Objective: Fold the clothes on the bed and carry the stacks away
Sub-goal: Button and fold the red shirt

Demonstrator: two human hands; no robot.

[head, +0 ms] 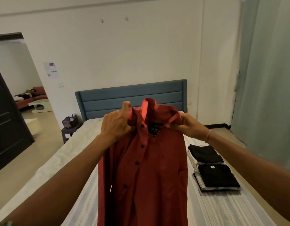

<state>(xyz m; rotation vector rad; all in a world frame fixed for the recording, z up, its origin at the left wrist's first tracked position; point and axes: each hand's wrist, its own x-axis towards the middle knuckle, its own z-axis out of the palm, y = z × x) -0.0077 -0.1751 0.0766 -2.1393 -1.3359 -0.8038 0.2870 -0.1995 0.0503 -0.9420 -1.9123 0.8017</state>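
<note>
Shirt (146, 168): hung lengthwise above the bed (214, 209), collar up. Your left hand (115, 124) and right hand (188, 126) pinched its shoulders, fingers closed, equally near. Stacks (212, 170) lay rightward.

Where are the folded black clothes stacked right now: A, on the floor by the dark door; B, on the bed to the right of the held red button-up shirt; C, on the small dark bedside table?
B: both stacks of folded black clothes lie on the striped bed cover, right of the red button-up shirt.
</note>
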